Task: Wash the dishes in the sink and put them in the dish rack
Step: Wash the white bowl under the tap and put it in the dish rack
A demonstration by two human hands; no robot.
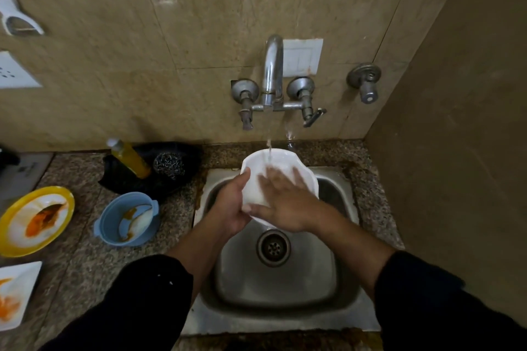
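A white plate is tilted over the steel sink, under water running from the wall tap. My left hand grips the plate's left edge, thumb on the front and fingers behind. My right hand lies flat on the plate's face with the fingers spread, blurred by motion. The lower part of the plate is hidden behind both hands.
On the granite counter to the left stand a dirty blue bowl with a spoon, a stained yellow-rimmed plate, a stained white square plate, a yellow soap bottle and a steel scrubber. A wall closes the right side.
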